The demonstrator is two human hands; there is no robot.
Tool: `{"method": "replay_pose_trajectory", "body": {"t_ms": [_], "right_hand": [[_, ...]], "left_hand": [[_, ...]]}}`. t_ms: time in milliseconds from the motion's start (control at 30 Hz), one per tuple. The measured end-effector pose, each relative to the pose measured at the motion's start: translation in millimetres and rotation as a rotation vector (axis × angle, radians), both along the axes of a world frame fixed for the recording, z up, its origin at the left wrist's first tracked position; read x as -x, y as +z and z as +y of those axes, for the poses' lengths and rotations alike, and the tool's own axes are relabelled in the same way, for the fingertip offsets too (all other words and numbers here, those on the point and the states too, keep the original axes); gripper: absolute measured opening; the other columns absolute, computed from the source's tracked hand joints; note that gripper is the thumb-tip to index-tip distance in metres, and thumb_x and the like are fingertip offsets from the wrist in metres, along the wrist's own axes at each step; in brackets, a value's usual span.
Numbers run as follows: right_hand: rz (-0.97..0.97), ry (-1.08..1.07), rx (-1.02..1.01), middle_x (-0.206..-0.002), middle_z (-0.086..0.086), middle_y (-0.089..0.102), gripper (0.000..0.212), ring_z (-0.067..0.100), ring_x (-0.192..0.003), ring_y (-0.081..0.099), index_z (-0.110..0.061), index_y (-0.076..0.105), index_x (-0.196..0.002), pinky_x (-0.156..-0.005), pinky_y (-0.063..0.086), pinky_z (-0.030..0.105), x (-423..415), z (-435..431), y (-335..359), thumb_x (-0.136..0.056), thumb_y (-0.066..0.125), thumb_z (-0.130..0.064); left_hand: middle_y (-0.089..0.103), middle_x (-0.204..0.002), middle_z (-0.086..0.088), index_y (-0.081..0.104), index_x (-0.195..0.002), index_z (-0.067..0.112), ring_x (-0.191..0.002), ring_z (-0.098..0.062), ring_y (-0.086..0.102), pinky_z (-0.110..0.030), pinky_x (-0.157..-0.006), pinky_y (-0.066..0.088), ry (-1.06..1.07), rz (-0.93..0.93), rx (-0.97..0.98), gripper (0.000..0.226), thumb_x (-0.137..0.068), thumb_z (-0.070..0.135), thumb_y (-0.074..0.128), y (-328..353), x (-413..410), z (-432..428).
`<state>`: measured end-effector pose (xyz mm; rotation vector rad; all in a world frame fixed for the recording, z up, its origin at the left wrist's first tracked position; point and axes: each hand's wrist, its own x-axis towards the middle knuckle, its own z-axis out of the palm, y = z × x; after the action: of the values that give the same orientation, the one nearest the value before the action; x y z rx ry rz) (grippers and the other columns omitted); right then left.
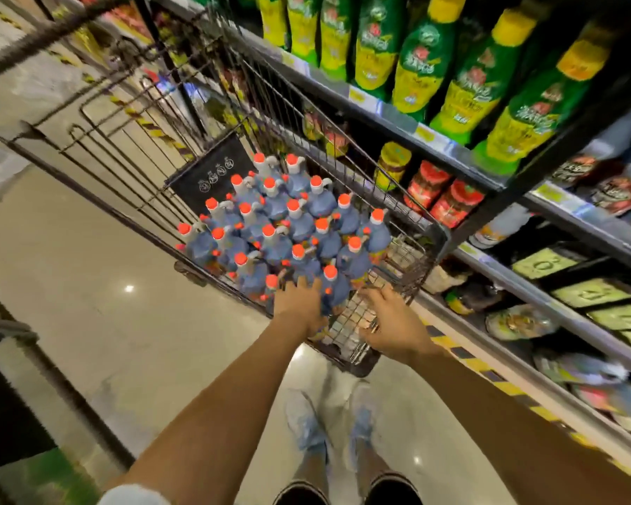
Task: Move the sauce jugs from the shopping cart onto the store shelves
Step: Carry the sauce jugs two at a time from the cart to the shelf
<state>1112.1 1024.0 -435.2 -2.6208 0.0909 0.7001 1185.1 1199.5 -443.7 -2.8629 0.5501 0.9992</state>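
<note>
Head view, pick-up step: the cart (438,233) stands at centre, packed with red-capped jugs (281,227) that fill all but its near right corner, where bare wire floor shows. None of these jugs is on the shelves (397,114), which run along the cart's right side and carry other goods, so by this judgement the task is far from finished. The left hand (299,304) reaches over the cart's near rim with fingers extended, lying against the left side of the near jug (334,289); no closed grasp is visible, though blur hides the thumb. The right hand (390,322) hovers palm-down over the cart's bare corner, just right of the same jug, fingers spread and loosely bent, holding nothing. The two hands thus flank one jug. The next move calls for closing on it, probably at the handle beside its cap or around its body, lifting it straight up clear of its neighbours and the rim, then carrying it rightward from the cart to a free spot on a shelf.
</note>
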Motion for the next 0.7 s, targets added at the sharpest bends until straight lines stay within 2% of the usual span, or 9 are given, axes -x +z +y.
{"method": "replay_pose_trajectory", "body": {"t_ms": [133,267,400,567,700], "right_hand": [[0.001,-0.03,-0.003,-0.147,0.011,0.035,0.078,0.031,-0.138,0.034,-0.016,0.029,-0.151,-0.105,0.037,0.038,-3.0,-5.8,-21.7,-0.087,0.069,-0.037],[-0.077,-0.012,0.029,-0.135,0.008,0.045,0.07,0.028,-0.128,0.04,-0.014,0.038,-0.146,-0.102,0.037,0.033,-1.7,-12.8,-39.5,-0.086,0.068,-0.035],[-0.11,-0.018,-0.013,-0.129,0.008,0.047,0.062,0.027,-0.124,0.043,-0.013,0.044,-0.14,-0.099,0.038,0.031,-1.0,-22.5,-45.4,-0.085,0.069,-0.028],[-0.144,-0.055,-0.085,-0.124,0.014,0.047,0.051,0.033,-0.119,0.044,-0.006,0.05,-0.132,-0.09,0.042,0.039,-9.4,-31.9,-41.4,-0.085,0.067,-0.015],[-0.158,-0.109,-0.151,-0.129,0.017,0.047,0.051,0.036,-0.123,0.043,-0.004,0.051,-0.133,-0.093,0.044,0.046,-18.8,-41.5,-41.4,-0.083,0.065,-0.008]], "left_hand": [[0.044,-0.143,-0.017,0.018,-0.152,0.015,-0.127,-0.041,0.049,-0.046,-0.097,0.044,0.074,0.107,0.06,0.074,-0.092,0.03,0.059,-37.1,-4.8,-5.5],[0.052,-0.139,-0.017,0.044,-0.139,0.008,-0.128,-0.035,0.052,-0.042,-0.1,0.044,0.041,0.117,-0.049,0.042,-0.097,0.011,0.049,-55.2,-20.4,-7.1],[0.054,-0.137,-0.016,0.047,-0.139,0.009,-0.126,-0.034,0.053,-0.041,-0.097,0.045,-0.027,0.103,-0.085,0.041,-0.098,0.011,0.045,-52.4,-18.2,-9.9],[0.059,-0.132,-0.015,0.05,-0.135,0.009,-0.122,-0.035,0.056,-0.043,-0.092,0.048,-0.136,0.028,-0.108,0.038,-0.098,0.008,0.043,-44.9,-6.1,-22.0],[0.06,-0.126,-0.015,0.052,-0.129,0.01,-0.116,-0.035,0.059,-0.042,-0.087,0.049,-0.239,-0.012,-0.094,0.033,-0.096,0.007,0.049,-41.6,0.8,-39.0]]}}
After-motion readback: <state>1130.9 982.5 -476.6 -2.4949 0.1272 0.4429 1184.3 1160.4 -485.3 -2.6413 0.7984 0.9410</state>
